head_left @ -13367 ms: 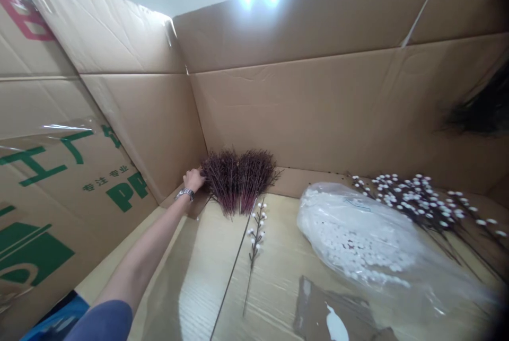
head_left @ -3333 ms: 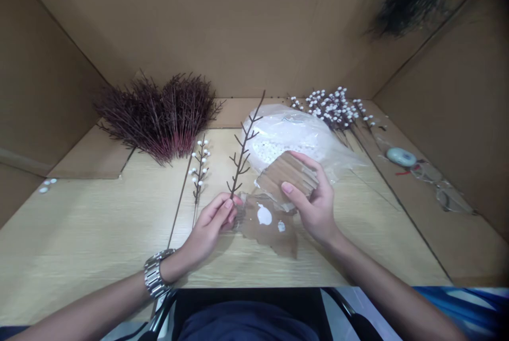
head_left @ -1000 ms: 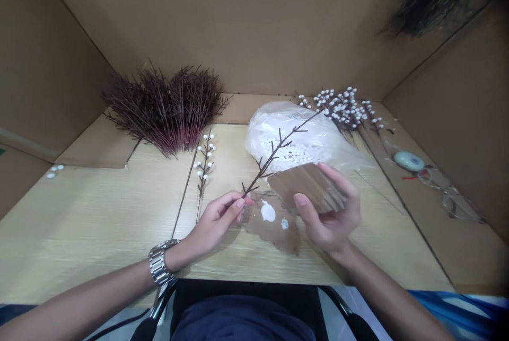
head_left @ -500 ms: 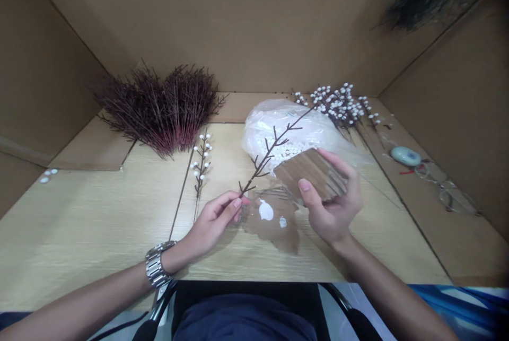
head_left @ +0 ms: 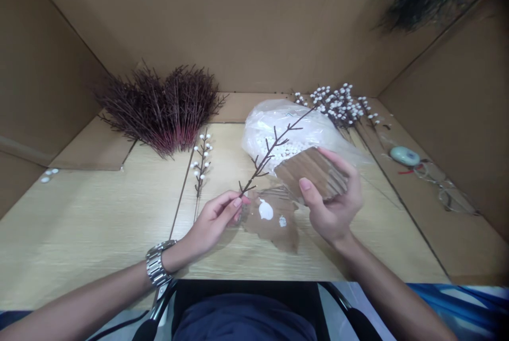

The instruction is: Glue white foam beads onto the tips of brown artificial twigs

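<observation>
My left hand (head_left: 217,219) pinches the lower end of a bare brown artificial twig (head_left: 267,156), which slants up to the right with short side shoots. In my right hand (head_left: 336,206) is a piece of corrugated cardboard (head_left: 310,171), gripped between thumb and fingers to the right of the twig. Below, a flat cardboard scrap (head_left: 278,237) lies on the table, bearing a white glue-like blob (head_left: 265,209) and a smaller smear. Behind the twig sits a clear plastic bag (head_left: 262,118) of small white beads. A twig with white berries (head_left: 202,163) lies left of it.
Dark bare twigs (head_left: 163,107) are heaped at the back left, berried twigs (head_left: 342,102) at the back right. A pale green oval object (head_left: 404,155) and glasses (head_left: 453,195) lie right. Several white pieces (head_left: 48,175) lie far left. Cardboard walls (head_left: 258,23) enclose the table.
</observation>
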`<state>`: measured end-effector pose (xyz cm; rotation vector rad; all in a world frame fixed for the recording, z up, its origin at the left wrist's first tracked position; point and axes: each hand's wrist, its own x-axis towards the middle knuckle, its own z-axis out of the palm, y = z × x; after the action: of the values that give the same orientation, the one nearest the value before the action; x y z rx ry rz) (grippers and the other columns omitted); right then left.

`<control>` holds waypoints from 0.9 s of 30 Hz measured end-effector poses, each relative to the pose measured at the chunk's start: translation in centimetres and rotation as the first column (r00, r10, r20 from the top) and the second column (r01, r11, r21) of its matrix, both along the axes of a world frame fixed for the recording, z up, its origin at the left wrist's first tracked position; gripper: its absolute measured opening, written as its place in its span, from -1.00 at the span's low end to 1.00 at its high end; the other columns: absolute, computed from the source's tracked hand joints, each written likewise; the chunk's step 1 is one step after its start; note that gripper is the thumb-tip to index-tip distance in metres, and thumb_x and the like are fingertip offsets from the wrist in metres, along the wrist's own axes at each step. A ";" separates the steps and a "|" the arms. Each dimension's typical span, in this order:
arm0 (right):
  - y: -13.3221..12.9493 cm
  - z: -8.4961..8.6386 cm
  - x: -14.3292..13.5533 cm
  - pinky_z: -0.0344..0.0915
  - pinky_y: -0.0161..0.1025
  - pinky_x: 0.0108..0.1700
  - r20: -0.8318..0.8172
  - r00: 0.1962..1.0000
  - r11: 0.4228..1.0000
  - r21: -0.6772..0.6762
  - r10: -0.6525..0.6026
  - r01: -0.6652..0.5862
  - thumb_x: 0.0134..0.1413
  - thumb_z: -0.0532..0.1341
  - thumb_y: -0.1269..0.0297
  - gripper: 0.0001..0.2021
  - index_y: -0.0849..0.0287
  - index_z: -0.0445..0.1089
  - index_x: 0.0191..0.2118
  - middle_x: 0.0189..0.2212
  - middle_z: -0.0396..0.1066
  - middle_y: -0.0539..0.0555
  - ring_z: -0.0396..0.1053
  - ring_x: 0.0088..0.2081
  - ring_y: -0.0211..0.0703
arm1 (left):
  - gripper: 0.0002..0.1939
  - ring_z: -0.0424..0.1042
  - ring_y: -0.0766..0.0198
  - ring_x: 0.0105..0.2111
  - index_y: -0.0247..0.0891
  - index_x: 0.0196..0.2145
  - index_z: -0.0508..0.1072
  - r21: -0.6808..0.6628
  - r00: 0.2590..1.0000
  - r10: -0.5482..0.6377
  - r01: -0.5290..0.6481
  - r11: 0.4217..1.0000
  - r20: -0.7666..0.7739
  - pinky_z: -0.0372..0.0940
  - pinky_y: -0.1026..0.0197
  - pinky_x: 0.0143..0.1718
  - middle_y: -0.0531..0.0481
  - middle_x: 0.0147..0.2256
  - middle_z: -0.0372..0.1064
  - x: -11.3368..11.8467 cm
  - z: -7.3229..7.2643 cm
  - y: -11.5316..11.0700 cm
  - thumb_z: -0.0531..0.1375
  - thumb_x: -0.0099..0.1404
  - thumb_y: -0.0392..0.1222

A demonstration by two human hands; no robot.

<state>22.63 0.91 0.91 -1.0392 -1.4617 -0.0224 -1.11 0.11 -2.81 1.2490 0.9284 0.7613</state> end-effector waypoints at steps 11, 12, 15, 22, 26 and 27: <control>-0.5 0.6 0.2 0.59 -0.16 -0.27 0.174 0.982 0.942 0.336 -0.070 0.008 -0.03 0.41 0.41 -0.30 0.15 0.32 0.28 -0.05 0.56 0.13 0.56 -0.21 -0.02 | -0.69 0.24 0.27 -0.41 -0.18 -0.01 0.56 0.026 0.996 0.007 -0.004 1.000 -0.089 0.15 0.23 -0.34 0.08 -0.43 0.28 0.0 0.5 -0.1 0.14 0.49 0.01; -0.5 0.6 0.1 0.59 -0.18 -0.28 0.193 0.980 0.939 0.343 -0.052 -0.018 -0.02 0.40 0.43 -0.30 0.15 0.31 0.29 -0.05 0.57 0.12 0.57 -0.22 -0.04 | -0.69 0.25 0.26 -0.40 -0.18 -0.01 0.57 0.029 0.995 0.011 -0.008 1.000 -0.099 0.15 0.23 -0.33 0.07 -0.43 0.29 0.1 0.5 -0.2 0.14 0.48 0.01; -0.4 0.6 -0.1 0.59 -0.22 -0.35 0.232 0.973 0.934 0.345 0.006 -0.088 0.01 0.35 0.48 -0.29 0.13 0.28 0.32 -0.08 0.59 0.08 0.57 -0.27 -0.09 | -0.69 0.27 0.26 -0.38 -0.17 -0.01 0.57 0.032 0.994 0.015 -0.011 0.999 -0.112 0.15 0.23 -0.32 0.07 -0.42 0.30 0.3 0.6 -0.2 0.15 0.48 0.00; -0.4 0.8 -0.1 0.63 -0.20 -0.27 0.242 0.970 0.941 0.325 0.014 -0.095 -0.01 0.36 0.50 -0.27 0.15 0.27 0.32 -0.07 0.59 0.10 0.60 -0.23 -0.07 | -0.70 0.28 0.26 -0.38 -0.17 -0.01 0.57 0.042 0.992 0.004 0.001 0.999 -0.128 0.15 0.24 -0.32 0.07 -0.41 0.32 0.4 0.7 -0.2 0.14 0.49 -0.01; -0.4 0.7 -0.1 0.65 -0.14 -0.28 0.255 0.967 0.957 0.281 0.003 -0.077 0.03 0.35 0.46 -0.28 0.07 0.25 0.33 -0.07 0.60 0.09 0.61 -0.22 -0.02 | -0.69 0.29 0.24 -0.38 -0.18 0.00 0.57 0.050 0.990 0.002 0.005 0.999 -0.143 0.16 0.23 -0.32 0.06 -0.41 0.33 0.4 0.6 -0.2 0.13 0.49 -0.01; -0.4 0.7 -0.1 0.65 -0.13 -0.26 0.259 0.966 0.958 0.277 -0.001 -0.073 0.03 0.35 0.45 -0.28 0.06 0.25 0.33 -0.05 0.60 0.09 0.62 -0.21 -0.01 | -0.69 0.29 0.24 -0.38 -0.18 0.01 0.57 0.051 0.990 0.002 0.005 0.999 -0.143 0.16 0.23 -0.32 0.06 -0.41 0.33 0.4 0.6 -0.2 0.13 0.49 -0.01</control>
<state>22.54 0.53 1.65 -0.7928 -1.6542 -0.3439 -0.75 -0.13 -2.23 1.3628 1.0290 0.7050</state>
